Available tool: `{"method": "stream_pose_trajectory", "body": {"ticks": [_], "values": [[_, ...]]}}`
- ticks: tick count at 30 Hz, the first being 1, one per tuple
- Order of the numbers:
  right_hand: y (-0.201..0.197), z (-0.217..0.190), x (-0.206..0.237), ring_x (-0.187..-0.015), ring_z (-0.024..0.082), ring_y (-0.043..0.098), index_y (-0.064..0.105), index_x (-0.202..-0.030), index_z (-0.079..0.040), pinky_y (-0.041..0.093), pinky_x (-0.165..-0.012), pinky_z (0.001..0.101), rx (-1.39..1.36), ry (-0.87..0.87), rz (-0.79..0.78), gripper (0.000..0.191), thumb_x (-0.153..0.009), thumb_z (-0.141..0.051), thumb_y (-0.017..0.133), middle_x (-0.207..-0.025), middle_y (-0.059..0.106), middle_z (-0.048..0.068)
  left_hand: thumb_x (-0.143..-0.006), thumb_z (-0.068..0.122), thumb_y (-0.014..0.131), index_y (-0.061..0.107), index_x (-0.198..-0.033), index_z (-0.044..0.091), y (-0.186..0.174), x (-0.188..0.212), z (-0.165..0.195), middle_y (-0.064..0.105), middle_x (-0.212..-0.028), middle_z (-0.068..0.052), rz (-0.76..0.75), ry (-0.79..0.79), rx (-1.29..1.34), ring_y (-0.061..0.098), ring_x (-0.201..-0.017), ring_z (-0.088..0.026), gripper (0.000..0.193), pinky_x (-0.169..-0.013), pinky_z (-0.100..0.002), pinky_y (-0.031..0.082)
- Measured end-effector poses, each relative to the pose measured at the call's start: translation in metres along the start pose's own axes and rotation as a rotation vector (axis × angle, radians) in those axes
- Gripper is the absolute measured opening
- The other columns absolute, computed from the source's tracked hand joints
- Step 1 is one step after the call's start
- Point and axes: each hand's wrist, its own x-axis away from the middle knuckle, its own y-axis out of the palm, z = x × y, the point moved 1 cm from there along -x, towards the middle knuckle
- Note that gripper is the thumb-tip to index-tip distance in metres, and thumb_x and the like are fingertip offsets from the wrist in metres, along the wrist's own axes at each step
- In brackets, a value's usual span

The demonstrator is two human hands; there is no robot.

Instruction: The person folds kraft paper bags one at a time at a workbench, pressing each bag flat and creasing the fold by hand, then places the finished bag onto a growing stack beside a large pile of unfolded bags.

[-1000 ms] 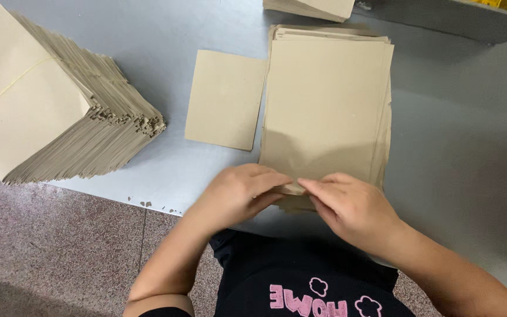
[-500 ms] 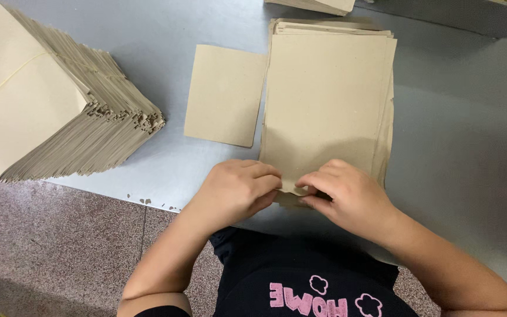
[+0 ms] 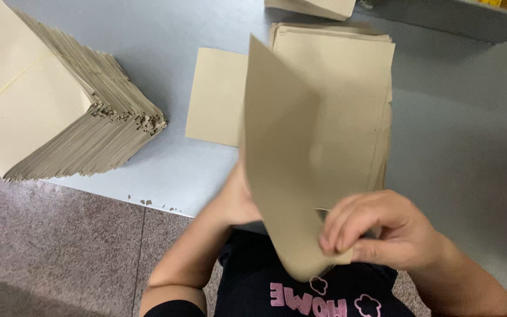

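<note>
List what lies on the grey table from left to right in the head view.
Tall fanned stack of tan paper envelopes → single flat tan paper square → raised tan paper sheet gripped by right hand → pile of large tan sheets.

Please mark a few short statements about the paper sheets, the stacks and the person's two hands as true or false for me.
1. The right hand pinches the lifted brown sheet at its lower edge. True.
2. The lifted sheet lies flat on the table. False: it is raised and curved in front of the person.
3. A fanned stack of folded brown pieces sits at the left on the grey table. True.
4. The left hand rests on that fanned stack. False: it is behind the lifted sheet, mostly hidden.
5. A single small brown piece lies beside the pile of large sheets. True.
</note>
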Motion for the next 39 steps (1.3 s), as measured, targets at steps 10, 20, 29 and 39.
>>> {"method": "stream_pose_trajectory", "body": {"ticks": [10,20,29,39], "values": [[-0.009,0.029,0.015,-0.076,0.007,0.064,0.062,-0.095,-0.002,0.051,-0.062,0.0208,0.344,-0.123,0.539,0.017,-0.089,0.0,0.078,-0.094,0.07,0.009,-0.092,0.007,0.079,0.065,-0.128,0.0,0.006,0.003,0.007,0.073,-0.124,-0.013,-0.005,0.058,-0.075,0.071,-0.119,-0.019,0.039,-0.105,-0.034,0.057],[-0.031,0.051,0.028,-0.056,0.0,0.044,0.068,-0.087,-0.006,0.037,-0.054,0.0156,0.272,0.015,0.555,0.015,-0.099,-0.014,0.073,-0.072,0.056,-0.005,-0.098,0.003,0.074,0.07,-0.12,-0.003,0.012,0.022,-0.034,0.075,-0.113,-0.007,0.234,-0.281,0.373,0.068,-0.104,-0.014,0.024,-0.093,-0.031,0.056],[-0.023,-0.03,0.009,-0.108,0.013,0.072,0.061,-0.122,-0.006,0.06,-0.092,0.0293,0.831,-0.255,0.964,0.022,-0.112,-0.023,0.051,-0.117,0.069,0.006,-0.097,0.013,0.075,0.063,-0.124,-0.001,-0.044,0.012,-0.033,0.07,-0.119,-0.012,0.798,-0.23,0.326,0.068,-0.107,-0.02,0.033,-0.098,-0.036,0.056],[0.022,0.017,-0.034,-0.114,0.029,0.072,0.068,-0.122,-0.01,0.06,-0.079,0.0378,1.308,-0.016,0.02,0.038,-0.084,-0.006,0.069,-0.117,0.076,0.008,-0.102,0.016,0.067,0.054,-0.131,0.0,-0.069,0.018,-0.01,0.066,-0.128,-0.013,1.01,0.059,0.238,0.066,-0.119,-0.021,0.036,-0.108,-0.039,0.055]]}}
